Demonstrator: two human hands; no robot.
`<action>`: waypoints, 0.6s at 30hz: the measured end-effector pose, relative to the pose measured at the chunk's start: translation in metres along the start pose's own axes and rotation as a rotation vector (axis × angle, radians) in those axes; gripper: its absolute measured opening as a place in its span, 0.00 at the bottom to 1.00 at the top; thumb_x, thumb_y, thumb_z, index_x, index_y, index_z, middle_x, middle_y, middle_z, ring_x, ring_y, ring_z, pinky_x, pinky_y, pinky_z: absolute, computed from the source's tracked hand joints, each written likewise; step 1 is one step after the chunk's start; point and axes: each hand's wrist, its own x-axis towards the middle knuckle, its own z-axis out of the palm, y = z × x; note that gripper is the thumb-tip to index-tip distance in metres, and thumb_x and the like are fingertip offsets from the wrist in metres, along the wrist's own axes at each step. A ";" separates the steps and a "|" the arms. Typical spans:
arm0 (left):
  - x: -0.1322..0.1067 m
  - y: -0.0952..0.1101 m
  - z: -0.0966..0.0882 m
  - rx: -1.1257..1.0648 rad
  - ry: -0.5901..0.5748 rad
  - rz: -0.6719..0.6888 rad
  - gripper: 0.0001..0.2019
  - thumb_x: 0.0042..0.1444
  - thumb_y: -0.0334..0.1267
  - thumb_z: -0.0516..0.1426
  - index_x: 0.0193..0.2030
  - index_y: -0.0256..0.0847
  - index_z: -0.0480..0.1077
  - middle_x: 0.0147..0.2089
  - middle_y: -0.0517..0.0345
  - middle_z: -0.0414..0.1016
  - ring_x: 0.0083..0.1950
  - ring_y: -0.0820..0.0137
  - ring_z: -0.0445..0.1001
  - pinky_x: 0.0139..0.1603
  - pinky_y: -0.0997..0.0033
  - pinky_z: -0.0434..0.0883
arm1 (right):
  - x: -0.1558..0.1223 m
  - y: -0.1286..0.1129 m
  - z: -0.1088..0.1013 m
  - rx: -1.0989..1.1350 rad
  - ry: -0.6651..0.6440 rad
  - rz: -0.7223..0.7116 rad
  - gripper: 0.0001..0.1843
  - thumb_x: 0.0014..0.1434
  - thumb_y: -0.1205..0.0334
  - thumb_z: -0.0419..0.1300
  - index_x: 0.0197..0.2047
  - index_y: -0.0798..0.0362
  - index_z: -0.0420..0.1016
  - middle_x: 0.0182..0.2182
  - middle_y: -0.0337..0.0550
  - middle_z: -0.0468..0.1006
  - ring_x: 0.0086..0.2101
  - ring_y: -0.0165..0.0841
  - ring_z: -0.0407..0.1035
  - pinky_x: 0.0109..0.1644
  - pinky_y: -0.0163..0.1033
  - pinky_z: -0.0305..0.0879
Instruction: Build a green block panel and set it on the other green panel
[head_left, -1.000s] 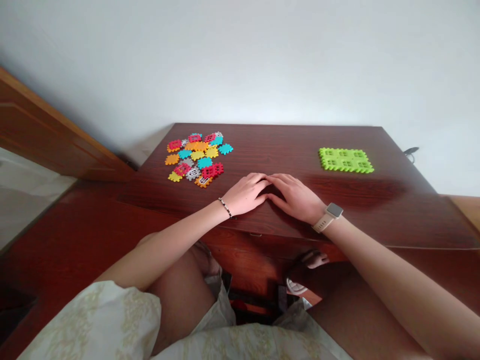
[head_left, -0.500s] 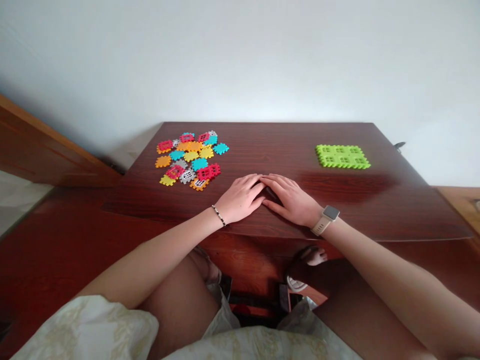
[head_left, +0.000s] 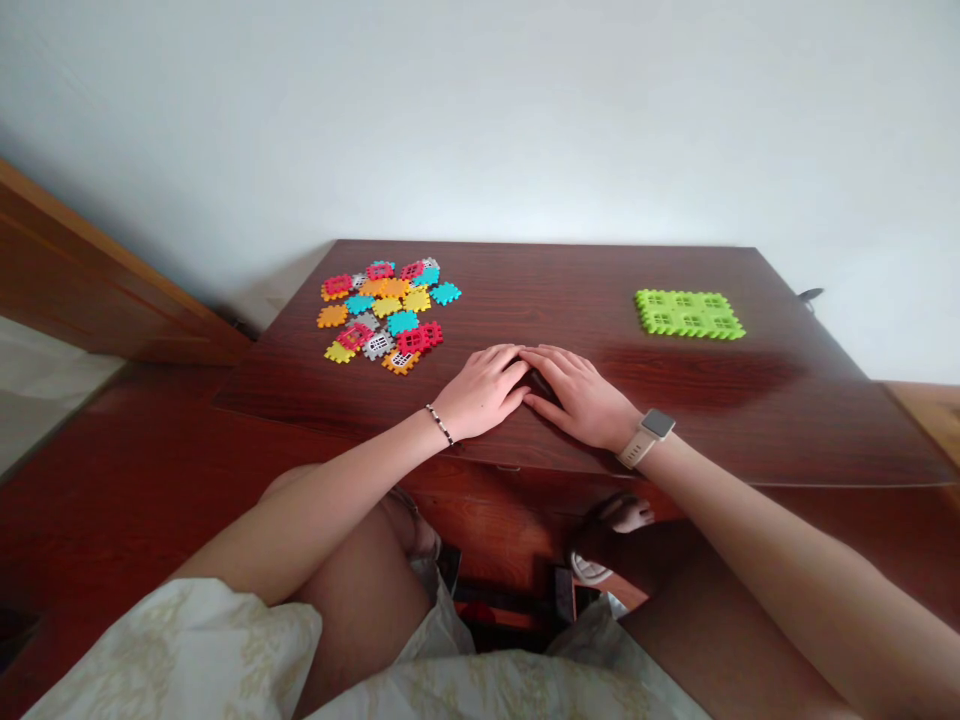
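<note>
My left hand (head_left: 486, 390) and my right hand (head_left: 581, 396) rest on the dark wooden table near its front edge, fingertips meeting in the middle. Both have their fingers stretched out and hold nothing. Beyond my left hand lies a loose heap of interlocking plastic panels (head_left: 388, 308) in red, orange, yellow, blue and grey, some with window frames. To the far right of my right hand a green notched plastic base (head_left: 690, 314) with window-like openings lies flat. Neither hand touches the panels or the base.
The table (head_left: 540, 290) stands against a pale wall (head_left: 525, 120). A wooden door (head_left: 105, 270) is at the left. Some dark object (head_left: 810, 296) sticks out past the table's right edge. Below the front edge are my legs and feet.
The view has shifted and tilted slightly. Both hands, the panels and the green base keep their places on the table.
</note>
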 end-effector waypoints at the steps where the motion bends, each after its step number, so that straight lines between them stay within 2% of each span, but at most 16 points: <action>1: 0.000 0.000 0.000 0.001 0.000 0.003 0.19 0.81 0.38 0.56 0.73 0.38 0.74 0.78 0.36 0.74 0.82 0.49 0.71 0.84 0.43 0.70 | 0.000 0.000 0.000 -0.001 0.004 -0.002 0.36 0.84 0.41 0.54 0.84 0.50 0.62 0.78 0.62 0.73 0.77 0.58 0.67 0.81 0.72 0.66; 18: -0.001 0.001 0.000 0.007 0.005 0.021 0.19 0.81 0.37 0.54 0.73 0.39 0.74 0.78 0.36 0.74 0.82 0.48 0.71 0.83 0.42 0.71 | 0.000 -0.002 -0.002 0.008 0.003 -0.003 0.36 0.83 0.41 0.54 0.85 0.47 0.61 0.78 0.61 0.73 0.77 0.57 0.67 0.80 0.73 0.66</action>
